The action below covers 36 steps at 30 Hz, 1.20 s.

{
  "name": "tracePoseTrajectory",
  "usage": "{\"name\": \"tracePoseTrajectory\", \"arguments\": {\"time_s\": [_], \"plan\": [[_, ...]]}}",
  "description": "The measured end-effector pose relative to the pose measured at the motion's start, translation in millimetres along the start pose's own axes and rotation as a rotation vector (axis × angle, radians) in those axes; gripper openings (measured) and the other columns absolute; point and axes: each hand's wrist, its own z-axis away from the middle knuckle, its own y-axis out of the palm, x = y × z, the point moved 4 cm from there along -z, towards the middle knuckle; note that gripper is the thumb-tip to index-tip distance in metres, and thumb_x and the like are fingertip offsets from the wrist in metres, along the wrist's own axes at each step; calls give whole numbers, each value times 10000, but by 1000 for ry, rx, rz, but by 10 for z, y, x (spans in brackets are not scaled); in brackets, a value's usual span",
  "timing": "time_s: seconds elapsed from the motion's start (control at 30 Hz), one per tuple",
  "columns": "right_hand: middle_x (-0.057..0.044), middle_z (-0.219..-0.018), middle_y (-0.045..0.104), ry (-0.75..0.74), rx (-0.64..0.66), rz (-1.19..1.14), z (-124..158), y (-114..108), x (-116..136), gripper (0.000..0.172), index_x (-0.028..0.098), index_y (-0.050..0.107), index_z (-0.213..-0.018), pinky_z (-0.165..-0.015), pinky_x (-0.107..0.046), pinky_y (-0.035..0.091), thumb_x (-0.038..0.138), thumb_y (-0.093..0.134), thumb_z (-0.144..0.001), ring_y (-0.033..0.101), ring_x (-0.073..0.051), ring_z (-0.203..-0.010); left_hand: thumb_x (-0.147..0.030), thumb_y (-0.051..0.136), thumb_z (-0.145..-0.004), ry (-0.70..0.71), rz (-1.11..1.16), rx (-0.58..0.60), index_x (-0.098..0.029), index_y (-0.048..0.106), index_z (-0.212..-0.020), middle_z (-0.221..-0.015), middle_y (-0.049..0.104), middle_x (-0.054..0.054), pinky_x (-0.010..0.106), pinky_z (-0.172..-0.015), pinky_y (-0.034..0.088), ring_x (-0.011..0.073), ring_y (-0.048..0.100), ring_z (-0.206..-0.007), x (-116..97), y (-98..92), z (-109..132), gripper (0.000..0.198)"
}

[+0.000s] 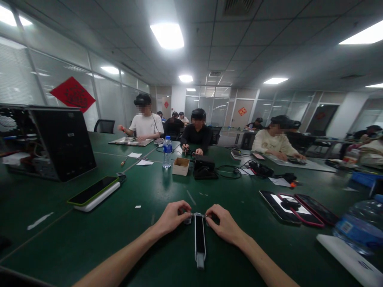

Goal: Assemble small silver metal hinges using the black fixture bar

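Green table [125, 223] runs the length of the room, and close to its near edge, about midway along, a slim black bar [199, 239] lies flat, its length pointing away from the person toward the far edge. Both bare hands meet at the bar's far end. The left hand [172, 218] is curled nearly closed, fingertips pinched on the left side of that end, where a small silvery bit shows. The right hand [225, 226] is curled the same way, fingertips pinched on the right side. The rest of the bar stretches back between the two forearms, untouched, its pale near tip closest to the person.

Off toward the left edge a phone [92, 190] rests on a white slab, with an open computer case [60, 139] behind it. Past the hands, toward the middle of the table, stand a water bottle [167, 151] and a small cardboard box [181, 166]. Toward the right edge two more phones [283, 205] lie side by side. Other people sit working along the far side.
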Motion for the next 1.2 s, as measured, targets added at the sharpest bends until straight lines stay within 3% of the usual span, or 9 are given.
{"name": "tracePoseTrajectory", "arguments": {"time_s": [0.33,0.7,0.97,1.2], "plan": [[-46,-862,584,-7,-2,3,-10,-1,20,97,188,600,-852,-703,-305,468,206,506,-836,552,-175,-790,-203,606,-755,1,-20,22,-159,632,-943,-869,657,-3,229,-638,434,129,558,-689,-41,-16,12,195],[-51,-887,588,34,36,9,-6,-7,36,119,172,604,-871,-752,-294,451,221,500,-841,548,-170,-822,-252,517,-840,45,-45,31,-152,609,-939,-838,667,6,215,-646,433,126,572,-684,-51,20,15,168],[-53,-881,587,33,37,-8,-18,-23,56,109,170,602,-858,-746,-295,450,206,502,-832,551,-173,-818,-274,542,-832,74,-60,29,-154,610,-942,-834,660,0,208,-610,416,116,545,-649,-44,11,18,176],[-58,-868,585,27,38,5,-16,-16,53,112,169,599,-860,-731,-303,452,207,496,-835,546,-177,-811,-194,564,-768,51,-100,22,-152,616,-931,-783,643,-12,198,-561,384,106,502,-610,-48,12,15,176]]}}
